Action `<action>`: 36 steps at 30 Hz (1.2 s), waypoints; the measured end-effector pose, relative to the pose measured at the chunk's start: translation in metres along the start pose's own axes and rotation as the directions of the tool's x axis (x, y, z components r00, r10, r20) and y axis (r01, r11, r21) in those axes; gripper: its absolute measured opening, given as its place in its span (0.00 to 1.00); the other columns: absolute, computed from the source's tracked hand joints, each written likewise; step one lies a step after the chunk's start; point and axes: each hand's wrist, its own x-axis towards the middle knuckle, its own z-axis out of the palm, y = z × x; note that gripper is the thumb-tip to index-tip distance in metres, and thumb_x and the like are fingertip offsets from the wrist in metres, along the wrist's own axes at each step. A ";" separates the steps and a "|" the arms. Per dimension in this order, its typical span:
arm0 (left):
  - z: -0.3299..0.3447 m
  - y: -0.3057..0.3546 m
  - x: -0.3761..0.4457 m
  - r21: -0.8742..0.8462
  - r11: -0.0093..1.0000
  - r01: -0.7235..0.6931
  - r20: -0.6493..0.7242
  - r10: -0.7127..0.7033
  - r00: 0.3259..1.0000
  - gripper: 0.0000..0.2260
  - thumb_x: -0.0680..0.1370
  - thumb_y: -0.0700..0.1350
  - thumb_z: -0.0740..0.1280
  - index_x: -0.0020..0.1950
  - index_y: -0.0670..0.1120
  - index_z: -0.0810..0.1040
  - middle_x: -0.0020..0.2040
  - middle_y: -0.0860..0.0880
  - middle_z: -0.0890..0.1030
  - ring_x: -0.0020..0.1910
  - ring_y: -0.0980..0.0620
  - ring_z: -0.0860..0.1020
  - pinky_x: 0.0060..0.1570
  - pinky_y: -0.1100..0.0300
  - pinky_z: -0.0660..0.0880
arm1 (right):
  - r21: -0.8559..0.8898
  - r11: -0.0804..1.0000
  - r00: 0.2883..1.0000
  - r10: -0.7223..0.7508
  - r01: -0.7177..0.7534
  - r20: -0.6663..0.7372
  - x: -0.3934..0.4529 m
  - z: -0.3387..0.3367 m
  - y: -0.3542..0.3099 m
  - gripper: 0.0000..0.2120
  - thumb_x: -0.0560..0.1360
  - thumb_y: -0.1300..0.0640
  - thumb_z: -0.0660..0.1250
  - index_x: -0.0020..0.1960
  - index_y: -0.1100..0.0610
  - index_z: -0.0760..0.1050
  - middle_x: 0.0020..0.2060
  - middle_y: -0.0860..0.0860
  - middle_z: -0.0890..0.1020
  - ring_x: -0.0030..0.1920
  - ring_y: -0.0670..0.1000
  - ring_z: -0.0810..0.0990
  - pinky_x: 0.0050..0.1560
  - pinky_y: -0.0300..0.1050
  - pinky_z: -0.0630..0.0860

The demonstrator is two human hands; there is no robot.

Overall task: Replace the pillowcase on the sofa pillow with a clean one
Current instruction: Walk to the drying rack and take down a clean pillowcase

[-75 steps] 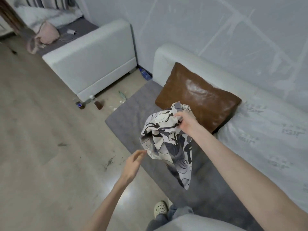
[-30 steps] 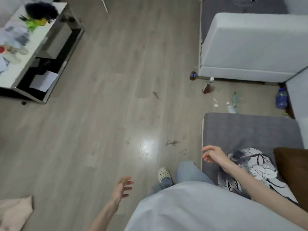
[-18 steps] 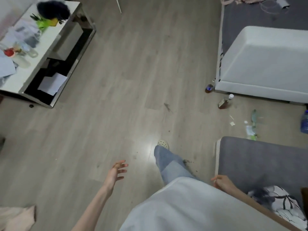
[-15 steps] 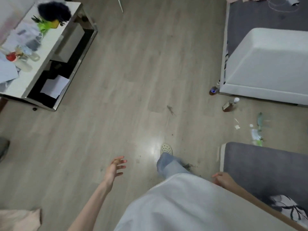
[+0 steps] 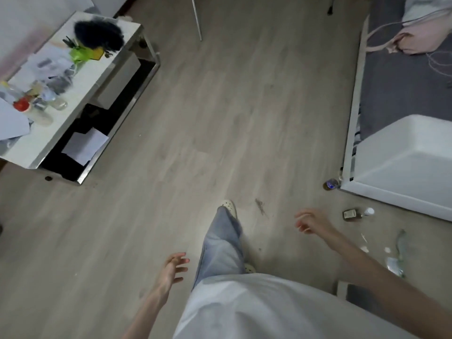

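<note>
Both hands hang empty over the grey wood-plank floor [image 5: 195,123], left hand [image 5: 170,270] and right hand [image 5: 311,222] with fingers loosely spread. No pillow or pillowcase is in view.

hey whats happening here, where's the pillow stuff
A person is mid-step across the wooden floor, and both hands hold nothing: the left hand and right hand hang open with loose fingers. No pillow or pillowcase is in view. The low table with clutter stands ahead on the left, and the sofa is on the right, with small bottles on the floor beside it. The pillow has no clean case on it that can be seen here.
</note>
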 end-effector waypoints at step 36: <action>0.048 0.676 0.411 0.112 0.991 -0.075 0.105 0.063 0.992 0.11 0.82 0.41 0.57 0.59 0.40 0.76 0.53 0.41 0.81 0.46 0.44 0.77 0.41 0.57 0.70 | 0.104 0.984 0.987 0.151 -0.145 -0.057 0.451 -0.119 -0.503 0.13 0.71 0.68 0.59 0.44 0.58 0.80 0.33 0.57 0.84 0.32 0.52 0.79 0.33 0.40 0.74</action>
